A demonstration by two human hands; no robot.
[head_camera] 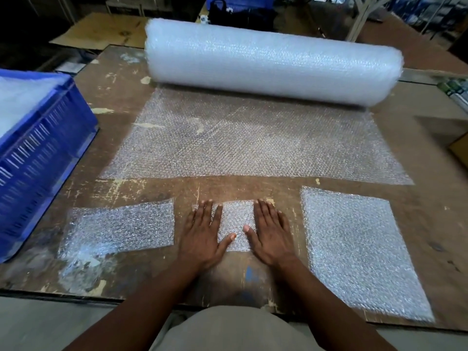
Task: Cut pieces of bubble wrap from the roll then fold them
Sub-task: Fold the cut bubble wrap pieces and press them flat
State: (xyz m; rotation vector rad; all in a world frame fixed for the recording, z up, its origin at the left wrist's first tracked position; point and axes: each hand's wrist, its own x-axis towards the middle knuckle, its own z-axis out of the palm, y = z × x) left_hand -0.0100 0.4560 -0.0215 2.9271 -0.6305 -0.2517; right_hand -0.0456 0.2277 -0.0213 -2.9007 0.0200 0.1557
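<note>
A thick roll of bubble wrap lies across the far side of the wooden table, with a long sheet unrolled toward me. A small folded piece of bubble wrap lies near the front edge. My left hand and my right hand press flat on its two sides, fingers straight, thumbs pointing inward. A cut piece lies flat to the left of my hands. A larger cut piece lies to the right.
A blue slotted plastic crate holding bubble wrap stands on the table's left side. Cardboard lies on the floor beyond the table. A dark bag sits behind the roll.
</note>
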